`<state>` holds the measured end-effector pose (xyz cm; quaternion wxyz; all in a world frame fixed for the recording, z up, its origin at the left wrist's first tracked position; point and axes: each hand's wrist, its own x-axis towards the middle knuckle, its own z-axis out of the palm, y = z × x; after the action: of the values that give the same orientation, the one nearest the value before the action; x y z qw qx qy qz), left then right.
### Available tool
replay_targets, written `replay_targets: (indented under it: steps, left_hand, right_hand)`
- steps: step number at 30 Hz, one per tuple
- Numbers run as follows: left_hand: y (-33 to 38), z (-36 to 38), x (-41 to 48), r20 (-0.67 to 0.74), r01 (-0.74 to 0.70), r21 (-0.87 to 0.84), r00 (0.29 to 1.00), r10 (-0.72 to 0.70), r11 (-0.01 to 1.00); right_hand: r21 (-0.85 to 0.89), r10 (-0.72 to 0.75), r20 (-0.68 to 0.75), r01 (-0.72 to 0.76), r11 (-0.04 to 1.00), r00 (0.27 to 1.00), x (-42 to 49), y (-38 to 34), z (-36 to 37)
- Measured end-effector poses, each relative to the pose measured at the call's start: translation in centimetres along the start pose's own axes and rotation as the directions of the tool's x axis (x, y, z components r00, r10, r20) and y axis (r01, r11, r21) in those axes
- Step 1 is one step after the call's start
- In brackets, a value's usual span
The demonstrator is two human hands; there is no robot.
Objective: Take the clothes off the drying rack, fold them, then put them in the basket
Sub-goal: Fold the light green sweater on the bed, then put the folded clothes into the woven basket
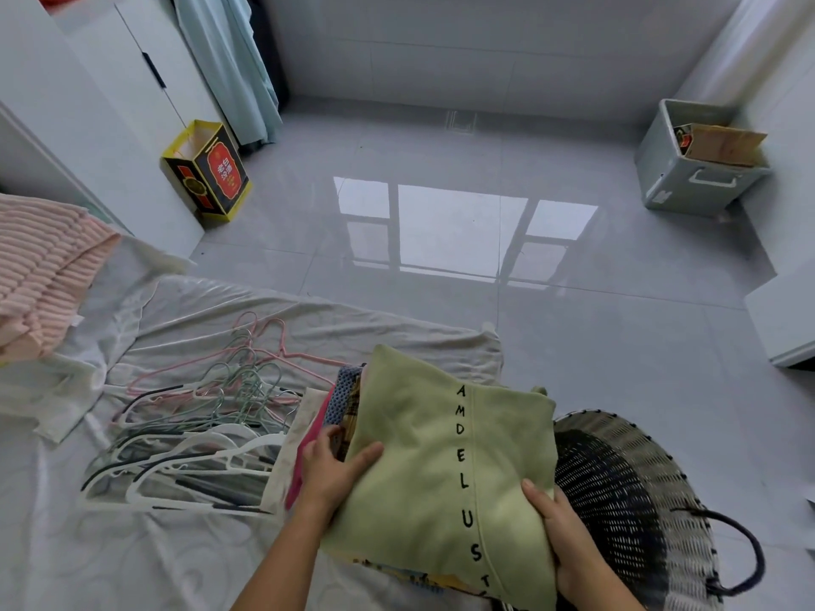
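Clothes point(441, 469) in a folded stack, green garment point(410, 434) on top, are gripped at each side by the left hand point(328, 469) and right hand point(560, 535) above the edge of the bed point(176, 557). Wicker basket point(688, 500) sits just right of them, interior partly hidden.

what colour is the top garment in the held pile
The top garment is pale green with black lettering, seen in the head view.

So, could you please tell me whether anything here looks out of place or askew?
Two small things: the hangers lie in a tangled heap on the bed, and a cardboard piece sticks crookedly out of the grey storage box at far right. Nothing looks spilled or damaged.
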<state>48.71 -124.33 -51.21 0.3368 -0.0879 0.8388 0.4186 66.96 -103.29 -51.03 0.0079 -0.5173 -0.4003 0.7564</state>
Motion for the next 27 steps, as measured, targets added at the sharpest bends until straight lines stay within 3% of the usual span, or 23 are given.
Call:
replay_targets:
  steps: [3,7,11,17,23,27]
  left_hand:
    - [0.4,-0.1,0.4,-0.03,0.015,0.048,0.999,-0.014,0.999]
    - [1.0,0.2,0.5,-0.028,-0.106,0.114,0.994,0.11,0.988]
    - [1.3,0.2,0.9,0.125,0.066,-0.136,0.991,-0.049,0.989]
    - [2.6,-0.2,0.9,0.379,0.275,-0.186,0.906,-0.189,0.943]
    - [3.2,0.8,-1.0,0.387,0.16,-0.267,0.921,-0.047,0.95]
    - [4.1,3.1,-2.8,0.248,0.018,-0.321,0.966,0.066,0.947]
  right_hand:
    - [-0.004,-0.042,0.007,0.042,0.999,0.999,-0.1,0.0,0.3]
    - [-0.035,-0.088,0.006,0.088,0.996,0.996,-0.1,0.1,0.2]
    - [-0.051,-0.133,0.001,0.133,0.99,0.991,-0.2,0.7,-0.5]
    - [-0.045,-0.105,0.081,0.109,0.993,0.991,0.5,0.9,-1.2]
    - [0.017,-0.118,0.047,0.117,0.993,0.992,-0.1,0.6,-1.8]
    - [0.051,-0.153,0.035,0.151,0.987,0.988,-0.4,-0.3,-4.0]
